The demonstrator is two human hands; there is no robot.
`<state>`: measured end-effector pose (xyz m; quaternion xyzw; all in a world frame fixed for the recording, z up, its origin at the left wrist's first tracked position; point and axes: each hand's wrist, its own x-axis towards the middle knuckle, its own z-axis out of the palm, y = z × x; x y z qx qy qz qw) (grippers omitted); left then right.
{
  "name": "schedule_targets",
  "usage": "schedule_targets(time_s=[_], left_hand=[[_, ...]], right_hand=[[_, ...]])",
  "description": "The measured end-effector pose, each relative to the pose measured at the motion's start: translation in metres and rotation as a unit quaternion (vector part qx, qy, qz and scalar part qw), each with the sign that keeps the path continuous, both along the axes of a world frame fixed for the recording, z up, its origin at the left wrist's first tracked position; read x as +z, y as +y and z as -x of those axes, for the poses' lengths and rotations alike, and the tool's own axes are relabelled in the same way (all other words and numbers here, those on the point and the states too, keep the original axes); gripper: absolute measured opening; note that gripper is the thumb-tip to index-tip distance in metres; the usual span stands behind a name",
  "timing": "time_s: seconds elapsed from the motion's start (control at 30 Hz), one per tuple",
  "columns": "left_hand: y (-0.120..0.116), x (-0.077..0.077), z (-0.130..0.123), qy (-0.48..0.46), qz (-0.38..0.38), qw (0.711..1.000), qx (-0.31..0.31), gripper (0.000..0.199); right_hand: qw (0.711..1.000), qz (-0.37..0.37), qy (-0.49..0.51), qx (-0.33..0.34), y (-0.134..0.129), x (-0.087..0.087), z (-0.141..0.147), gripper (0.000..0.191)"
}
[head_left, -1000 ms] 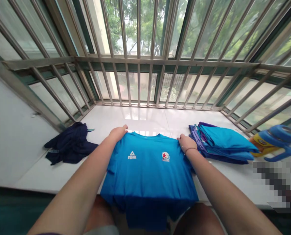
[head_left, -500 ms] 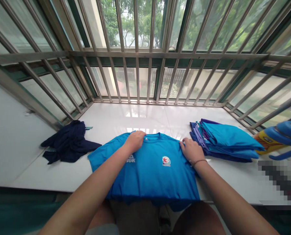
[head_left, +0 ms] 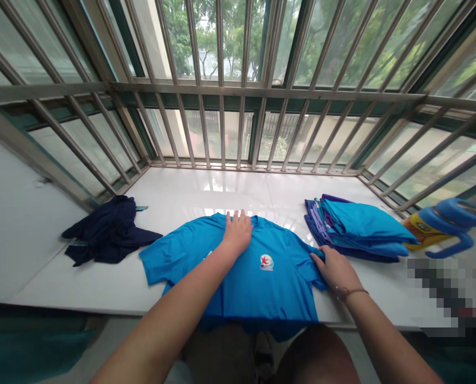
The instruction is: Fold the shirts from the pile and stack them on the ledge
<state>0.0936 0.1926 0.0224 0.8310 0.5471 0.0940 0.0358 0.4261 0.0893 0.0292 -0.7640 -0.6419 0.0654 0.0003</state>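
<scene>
A blue T-shirt (head_left: 270,293) lies spread front up on the white ledge, its collar toward the window and its lower part hanging over the near edge. A small white emblem with a red figure shows on its chest. Flat on the shirt at the collar rests my left hand (head_left: 238,233), its fingers stretched out. My right hand (head_left: 336,268) has thumb and fingers closed on the sleeve at the shirt's right side. My left forearm hides most of the lettering on the other side of the chest.
A stack of folded clothes (head_left: 366,224), blue and purple, sits at the right. Behind it stands a blue and yellow bottle (head_left: 442,226) with a handle. A crumpled dark navy garment (head_left: 110,232) lies at the left. Metal window bars (head_left: 242,128) enclose the white ledge (head_left: 222,184).
My left hand has moved right along the collar and flattened out. My right hand has gone from the shoulder down to the sleeve, and the left sleeve is more spread.
</scene>
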Motion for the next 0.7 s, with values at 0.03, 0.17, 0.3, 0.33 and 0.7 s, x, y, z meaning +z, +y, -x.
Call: schedule_targets(time_s=[0.03,0.17,0.3,0.33,0.7], left_hand=[[-0.003,0.0,-0.012,-0.011,-0.007,0.999,-0.037,0.055],[-0.012,-0.006,-0.05,-0.041,0.065,0.978,-0.193,0.058],[-0.012,-0.009,-0.057,-0.053,0.09,0.978,-0.182,0.071],[-0.012,-0.009,-0.056,-0.051,0.093,0.978,-0.182,0.072],[-0.021,-0.007,-0.053,-0.063,0.021,0.977,-0.202,0.068]], right_hand=[[1.0,0.001,0.017,0.003,0.001,0.0,-0.001,0.033],[0.984,-0.068,0.138,-0.092,0.011,0.002,0.002,0.034],[0.952,-0.115,0.218,-0.182,0.02,0.003,0.002,0.049],[0.95,-0.116,0.225,-0.185,0.02,0.003,0.001,0.051],[0.893,-0.138,0.397,-0.163,-0.013,0.002,0.0,0.04]])
